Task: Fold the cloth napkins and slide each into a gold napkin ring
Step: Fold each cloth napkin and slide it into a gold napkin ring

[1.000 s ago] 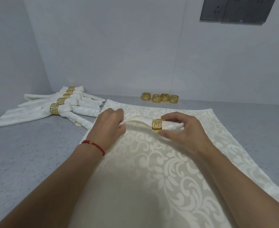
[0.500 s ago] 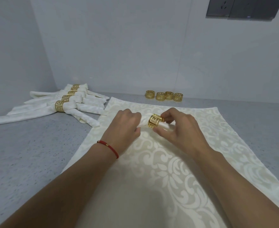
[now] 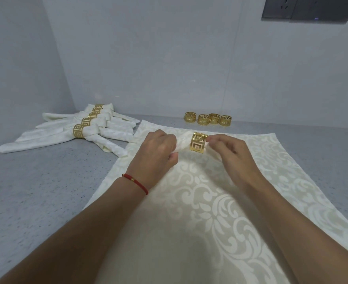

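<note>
A large cream damask cloth [image 3: 220,212] is spread over the grey counter [image 3: 35,191], and above its far edge a rolled napkin [image 3: 182,143] is gripped in the curled fingers of the left hand [image 3: 154,154]. The gold napkin ring [image 3: 198,142] is pinched at its right rim by the right hand [image 3: 232,156], with the napkin's end threaded inside it. The roll is best kept tightly bunched while the ring is eased leftward toward the napkin's middle, matching the ringed napkins [image 3: 82,130] left of the cloth; four spare rings [image 3: 209,119] wait just beyond the cloth.
</note>
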`<state>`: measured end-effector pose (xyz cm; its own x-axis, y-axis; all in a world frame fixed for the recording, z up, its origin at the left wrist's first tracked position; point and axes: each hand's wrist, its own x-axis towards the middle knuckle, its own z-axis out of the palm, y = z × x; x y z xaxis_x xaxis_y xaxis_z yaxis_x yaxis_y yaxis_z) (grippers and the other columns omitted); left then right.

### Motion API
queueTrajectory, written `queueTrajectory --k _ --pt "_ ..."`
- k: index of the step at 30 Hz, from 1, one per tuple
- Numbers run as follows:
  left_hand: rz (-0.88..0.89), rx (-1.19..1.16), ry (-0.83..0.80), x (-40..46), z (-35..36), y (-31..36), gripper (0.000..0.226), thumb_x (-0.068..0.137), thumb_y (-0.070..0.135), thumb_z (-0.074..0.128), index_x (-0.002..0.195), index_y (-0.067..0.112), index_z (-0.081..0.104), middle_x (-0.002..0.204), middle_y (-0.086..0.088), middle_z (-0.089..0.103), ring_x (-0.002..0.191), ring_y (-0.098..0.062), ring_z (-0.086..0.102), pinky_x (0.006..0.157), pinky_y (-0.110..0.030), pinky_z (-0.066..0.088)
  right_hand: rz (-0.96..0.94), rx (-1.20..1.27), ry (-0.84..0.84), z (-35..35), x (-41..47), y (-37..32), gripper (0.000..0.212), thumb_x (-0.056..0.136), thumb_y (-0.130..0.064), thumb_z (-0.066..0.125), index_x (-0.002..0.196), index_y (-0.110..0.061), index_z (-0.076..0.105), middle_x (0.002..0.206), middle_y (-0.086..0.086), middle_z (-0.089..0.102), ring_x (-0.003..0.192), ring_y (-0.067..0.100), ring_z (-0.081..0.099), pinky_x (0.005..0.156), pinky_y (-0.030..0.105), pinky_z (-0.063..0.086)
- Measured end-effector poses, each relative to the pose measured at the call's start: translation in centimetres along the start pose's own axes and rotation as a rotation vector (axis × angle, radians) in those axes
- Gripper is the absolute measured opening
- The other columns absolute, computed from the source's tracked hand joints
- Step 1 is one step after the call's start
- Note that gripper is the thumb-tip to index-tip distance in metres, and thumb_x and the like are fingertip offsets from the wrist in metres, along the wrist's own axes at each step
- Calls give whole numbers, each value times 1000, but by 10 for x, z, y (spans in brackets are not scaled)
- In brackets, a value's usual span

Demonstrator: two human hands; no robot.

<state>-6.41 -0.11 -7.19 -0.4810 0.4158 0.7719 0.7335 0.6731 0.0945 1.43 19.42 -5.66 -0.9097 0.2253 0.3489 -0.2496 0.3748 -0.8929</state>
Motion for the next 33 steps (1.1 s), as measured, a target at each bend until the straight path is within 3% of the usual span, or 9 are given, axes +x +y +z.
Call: queueTrajectory --k 3,8,11,13,15,19,27,30,33 --pt "40 -15 35 1 -1 1 27 57 -10 71 65 4 50 62 -8 49 64 -24 46 63 -25 30 19 51 25 -2 3 -1 17 95 -11 64 98 -19 79 81 -18 72 64 -6 59 59 8 40" --pt "118 -25 76 0 -2 6 24 59 -14 71 66 0 53 63 -10 52 72 -17 37 65 -28 35 77 31 38 -3 3 0 21 94 -12 64 77 -8 76 61 -19 58 49 2 43 52 14 34" --pt "168 -22 85 1 -5 5 20 62 -13 69 68 -1 55 67 -11 54 76 -19 41 68 -28 38 164 68 4 -9 4 -3 16 92 -11 68 80 -9 79 64 -18 60 45 -1 46 48 8 32" --pt "212 -23 91 2 -7 7 14 67 -12 65 70 -1 56 70 -10 55 80 -21 45 71 -26 39 219 126 -31 -12 4 -2 13 88 -15 75 84 -4 79 70 0 52 50 7 30 52 20 24" --pt "254 -31 84 1 -9 8 8 72 -9 60 71 -2 56 71 -9 55 84 -22 48 75 -26 39 278 169 -22 -13 3 -3 19 81 -26 84 76 -9 79 68 2 42 65 18 19 58 32 19" --pt "291 -32 73 0 -9 9 4 76 -5 56 73 -2 57 72 -6 55 87 -22 50 79 -25 39 332 146 -15 -13 0 -8 24 73 -39 88 85 -19 84 73 1 46 72 24 22 61 34 25" --pt "279 -41 108 -1 -8 10 11 70 -14 63 74 -4 60 70 -6 56 88 -23 52 81 -24 40 337 256 2 -4 1 -12 25 67 -35 91 88 -23 85 86 1 57 84 24 33 63 33 26" --pt "230 -57 37 1 -10 13 19 66 -10 66 73 3 53 68 -5 51 74 -23 49 73 -29 43 334 282 43 -2 -1 -11 25 68 -29 91 89 -16 84 86 2 65 76 21 40 54 23 31" --pt "78 -141 -89 2 -13 15 32 68 11 75 90 12 51 79 0 53 73 -19 47 72 -37 46 288 276 40 -1 -5 -15 22 77 -14 86 91 1 80 77 1 62 56 6 48 47 13 36"
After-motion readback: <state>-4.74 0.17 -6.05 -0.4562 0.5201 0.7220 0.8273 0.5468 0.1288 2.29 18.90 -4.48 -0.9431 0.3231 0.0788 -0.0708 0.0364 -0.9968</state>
